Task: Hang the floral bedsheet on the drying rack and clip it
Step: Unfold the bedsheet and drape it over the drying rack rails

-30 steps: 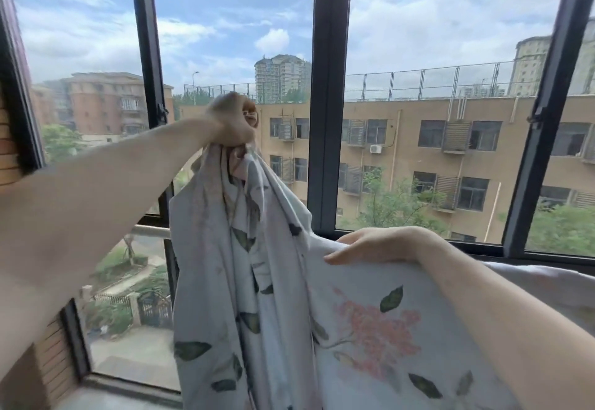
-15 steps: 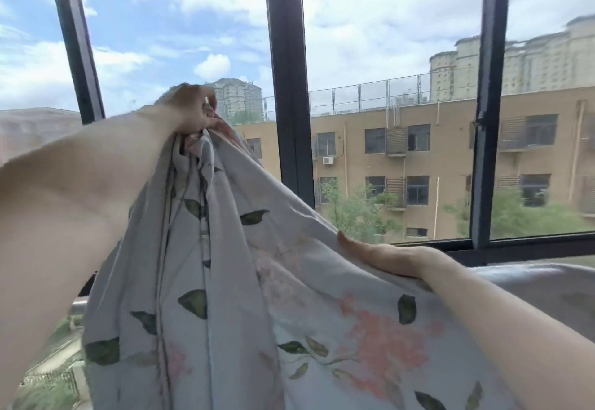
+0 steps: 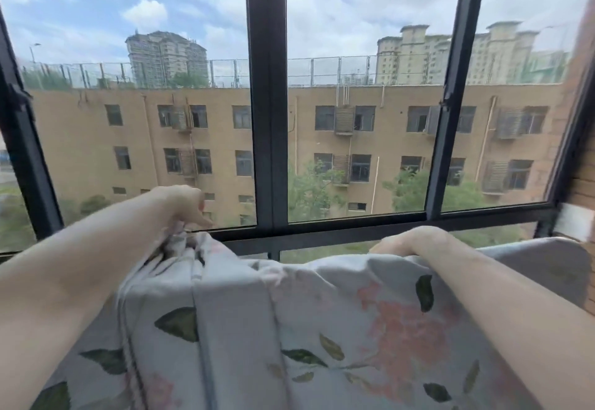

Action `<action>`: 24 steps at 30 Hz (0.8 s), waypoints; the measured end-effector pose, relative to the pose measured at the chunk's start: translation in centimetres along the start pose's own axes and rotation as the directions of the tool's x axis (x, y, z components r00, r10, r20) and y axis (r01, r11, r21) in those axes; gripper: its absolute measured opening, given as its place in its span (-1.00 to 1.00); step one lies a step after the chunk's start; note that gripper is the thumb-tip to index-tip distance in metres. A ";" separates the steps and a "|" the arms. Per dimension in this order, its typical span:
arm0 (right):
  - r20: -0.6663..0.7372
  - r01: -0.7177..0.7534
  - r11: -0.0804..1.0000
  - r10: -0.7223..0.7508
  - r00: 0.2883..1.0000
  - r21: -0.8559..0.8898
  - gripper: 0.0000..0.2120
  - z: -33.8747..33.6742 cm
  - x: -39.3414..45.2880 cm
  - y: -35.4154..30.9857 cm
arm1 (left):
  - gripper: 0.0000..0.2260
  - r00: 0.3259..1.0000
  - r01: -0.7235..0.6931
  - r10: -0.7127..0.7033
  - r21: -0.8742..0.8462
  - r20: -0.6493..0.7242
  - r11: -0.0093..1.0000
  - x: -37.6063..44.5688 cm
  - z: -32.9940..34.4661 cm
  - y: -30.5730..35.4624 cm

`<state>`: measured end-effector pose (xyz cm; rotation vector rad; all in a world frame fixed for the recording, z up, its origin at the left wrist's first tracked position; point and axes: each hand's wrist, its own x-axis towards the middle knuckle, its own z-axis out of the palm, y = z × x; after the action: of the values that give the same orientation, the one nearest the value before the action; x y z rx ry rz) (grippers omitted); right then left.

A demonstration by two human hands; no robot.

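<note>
The floral bedsheet (image 3: pixel 322 329) fills the lower part of the view, draped over a top edge that runs from the left hand to the right; the rack under it is hidden by the cloth. The left hand (image 3: pixel 180 205) is curled tight around a bunched gather of the sheet at its upper left corner, with folds falling straight down from the grip. The right hand (image 3: pixel 415 243) lies over the sheet's top edge farther right, its fingers bent over the far side; whether they pinch the cloth cannot be told. Beyond the right hand the sheet's top edge runs on toward a brick wall (image 3: pixel 582 164). Behind the sheet stands a dark-framed window (image 3: pixel 267 103) facing a tan building (image 3: pixel 322 139).
</note>
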<state>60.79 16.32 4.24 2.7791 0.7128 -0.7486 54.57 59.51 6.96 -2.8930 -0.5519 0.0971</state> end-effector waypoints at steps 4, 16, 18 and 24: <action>-0.043 0.000 0.997 0.004 0.999 0.080 -0.62 0.2 0.3 0.2 | -0.60 0.976 -0.218 0.217 -0.277 -0.034 0.936 -3.3 -2.7 3.3; -0.452 0.168 0.943 -0.022 0.892 0.286 -0.72 -0.5 -2.4 1.8 | -0.58 0.924 -0.376 0.342 -0.257 -0.170 0.890 -25.2 -0.1 9.8; -0.674 0.342 0.894 -0.063 0.736 0.290 -0.74 -1.6 -4.5 -0.4 | -0.51 0.920 -0.369 0.322 -0.223 -0.223 0.902 -24.5 0.1 9.8; -0.620 0.566 0.793 -0.331 0.711 0.226 -0.70 0.7 -10.0 -11.0 | -0.45 0.924 -0.334 0.269 -0.229 -0.271 0.915 -24.1 0.3 11.1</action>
<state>47.50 21.69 8.26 3.2680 1.5801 -0.1095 36.14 40.51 5.05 -3.1709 -0.0716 -0.2977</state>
